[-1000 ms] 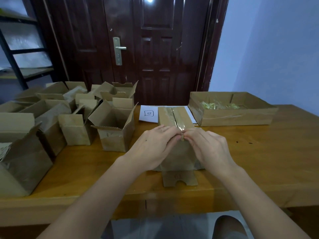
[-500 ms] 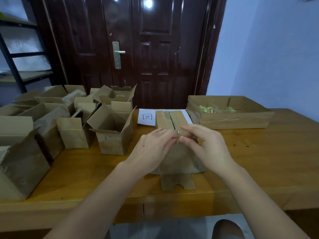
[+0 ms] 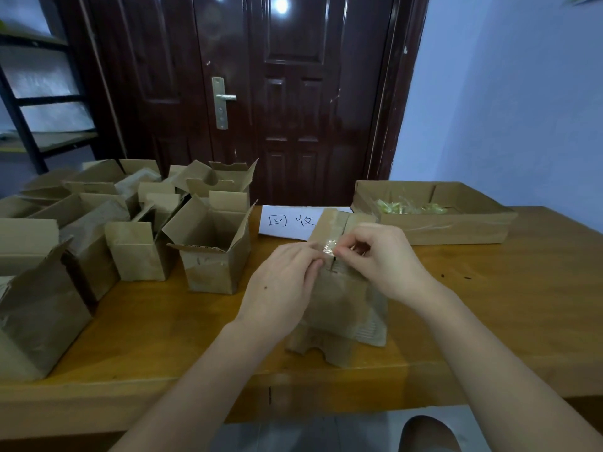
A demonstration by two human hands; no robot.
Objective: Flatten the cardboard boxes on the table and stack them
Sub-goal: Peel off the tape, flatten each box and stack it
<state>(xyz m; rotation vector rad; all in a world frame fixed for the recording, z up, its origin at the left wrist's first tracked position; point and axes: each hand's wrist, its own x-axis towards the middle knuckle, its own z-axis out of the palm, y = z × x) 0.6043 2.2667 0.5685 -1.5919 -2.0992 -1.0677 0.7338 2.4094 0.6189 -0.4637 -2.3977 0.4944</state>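
A small brown cardboard box sealed with clear tape (image 3: 342, 288) stands near the front edge of the wooden table (image 3: 489, 305), its lower tabs splayed on the surface. The left hand (image 3: 280, 288) rests against the box's left side, covering much of that face, with its fingertips curled at the taped top seam; whether they press the cardboard or pinch the tape cannot be told. The right hand (image 3: 385, 259) has its grip pressed together on a lifted end of glossy clear tape (image 3: 329, 246) at the seam, thumb and forefinger pinching it. To the left a cluster of open brown cardboard boxes (image 3: 208, 246) crowds the table, the nearest ones cut off by the frame's edge. Behind the held box lies a white paper sheet with handwritten characters (image 3: 287, 221), partly hidden by the box. At the far right sits a shallow brown cardboard tray (image 3: 456, 228) holding pale yellowish crumpled scraps (image 3: 408, 207) too blurred to identify. A dark wooden door (image 3: 293, 93) stands behind.
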